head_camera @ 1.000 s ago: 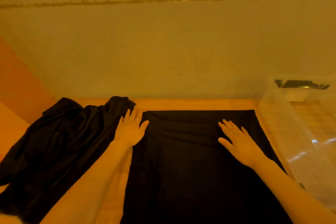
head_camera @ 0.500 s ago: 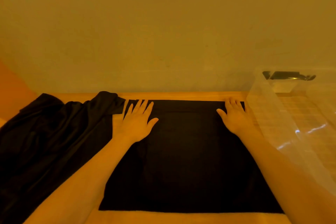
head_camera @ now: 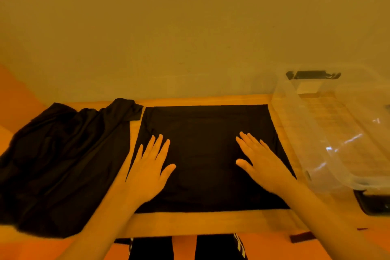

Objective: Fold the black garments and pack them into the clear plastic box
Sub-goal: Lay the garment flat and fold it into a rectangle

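A black garment (head_camera: 202, 124) lies folded flat as a rectangle in the middle of the wooden table (head_camera: 190, 224). My left hand (head_camera: 147, 171) presses flat on its left part, fingers straight and spread. My right hand (head_camera: 261, 162) lies flat on its right part, fingers straight too. A crumpled pile of black garments (head_camera: 61, 160) sits to the left, its edge reaching the table's back. The clear plastic box (head_camera: 337, 133) stands at the right, next to the folded garment.
A plain wall runs right behind the table's back edge. A black latch (head_camera: 312, 75) shows on the box's far rim. A dark object (head_camera: 373, 202) lies in front of the box. My legs in dark trousers (head_camera: 185, 247) show below the front edge.
Both hands slid from the garment's far edge back toward me, flat on the cloth. The view tilted down, showing the table's front edge.
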Motion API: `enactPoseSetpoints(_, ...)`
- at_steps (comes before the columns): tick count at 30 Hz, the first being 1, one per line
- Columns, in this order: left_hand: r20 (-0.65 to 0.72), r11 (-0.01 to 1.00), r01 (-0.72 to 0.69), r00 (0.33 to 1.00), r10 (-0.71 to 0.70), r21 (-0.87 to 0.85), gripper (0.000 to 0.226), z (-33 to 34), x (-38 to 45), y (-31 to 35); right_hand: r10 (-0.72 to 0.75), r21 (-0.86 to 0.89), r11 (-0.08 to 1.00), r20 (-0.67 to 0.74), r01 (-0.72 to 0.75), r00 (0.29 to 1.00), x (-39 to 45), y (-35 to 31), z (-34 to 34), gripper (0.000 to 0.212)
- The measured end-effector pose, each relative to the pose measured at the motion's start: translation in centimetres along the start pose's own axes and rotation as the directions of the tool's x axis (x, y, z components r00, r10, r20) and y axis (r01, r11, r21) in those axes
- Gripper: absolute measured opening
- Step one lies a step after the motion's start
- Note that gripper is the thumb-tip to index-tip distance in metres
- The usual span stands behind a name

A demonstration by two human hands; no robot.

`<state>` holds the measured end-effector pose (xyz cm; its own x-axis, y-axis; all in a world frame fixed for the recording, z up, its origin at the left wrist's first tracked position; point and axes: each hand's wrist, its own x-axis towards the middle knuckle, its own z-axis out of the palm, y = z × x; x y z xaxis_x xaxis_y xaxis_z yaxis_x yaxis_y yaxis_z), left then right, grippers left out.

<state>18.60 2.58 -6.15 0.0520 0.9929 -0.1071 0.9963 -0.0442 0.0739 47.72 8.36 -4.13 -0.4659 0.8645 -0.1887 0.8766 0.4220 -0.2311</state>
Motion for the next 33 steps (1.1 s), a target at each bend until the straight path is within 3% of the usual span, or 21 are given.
enactPoseSetpoints(3, -0.034, 0.988, -0.153, 0.987, 0.154, 0.036, 0.082, 1.8, -5.1, 0.1, -0.115, -0.068, 0.991, 0.025, 0.116, 0.993, -4.7, -1.2, 2.2, 0.074)
enactPoseSetpoints(6, 0.068, 0.983, -0.165, 0.985, 0.160, 0.084, 0.064, 3.6, -8.4, -0.5, -0.114, -0.204, 0.973, -0.028, 0.106, 0.993, -7.6, -0.5, 5.6, 0.068)
enactPoseSetpoints(12, -0.004, 0.950, -0.282, 0.959, 0.285, 0.137, 0.068, 4.0, -11.2, -1.5, -0.284, -0.297, 0.921, -0.070, 0.251, 0.956, -10.5, 0.8, 6.4, 0.062)
enactPoseSetpoints(15, -0.014, 0.957, -0.265, 0.963, 0.268, 0.119, 0.064, 4.4, -12.6, -2.0, -0.272, -0.303, 0.923, -0.081, 0.236, 0.959, -11.6, 1.4, 7.0, 0.054)
enactPoseSetpoints(20, -0.075, 0.975, -0.217, 0.973, 0.219, 0.035, 0.056, 4.2, -13.5, -2.3, -0.172, -0.154, 0.977, -0.165, 0.147, 0.971, -13.0, 2.2, 7.2, 0.047)
enactPoseSetpoints(24, -0.116, 0.974, -0.222, 0.970, 0.216, -0.043, 0.062, 4.2, -14.0, -2.3, -0.269, -0.226, 0.953, -0.316, 0.203, 0.910, -13.2, 2.6, 7.9, 0.054)
enactPoseSetpoints(26, -0.187, 0.975, -0.208, 0.964, 0.190, -0.081, 0.065, 4.1, -13.7, -2.1, -0.276, -0.162, 0.960, -0.401, 0.228, 0.874, -12.8, 1.5, 7.3, 0.047)
enactPoseSetpoints(29, -0.224, 0.973, -0.222, 0.953, 0.203, -0.059, 0.068, 4.3, -13.0, -1.8, -0.156, 0.055, 0.976, -0.507, 0.213, 0.848, -12.0, 0.2, 6.4, 0.020)
enactPoseSetpoints(31, -0.227, 0.967, -0.243, 0.948, 0.222, -0.071, 0.074, 4.6, -12.8, -1.8, -0.001, 0.267, 0.953, -0.461, 0.140, 0.887, -11.7, -0.2, 5.3, 0.011)
enactPoseSetpoints(33, -0.251, 0.959, -0.251, 0.944, 0.213, -0.131, 0.082, 5.1, -12.7, -2.0, 0.201, 0.515, 0.857, -0.333, -0.001, 0.921, -11.2, 0.1, 4.1, 0.006)
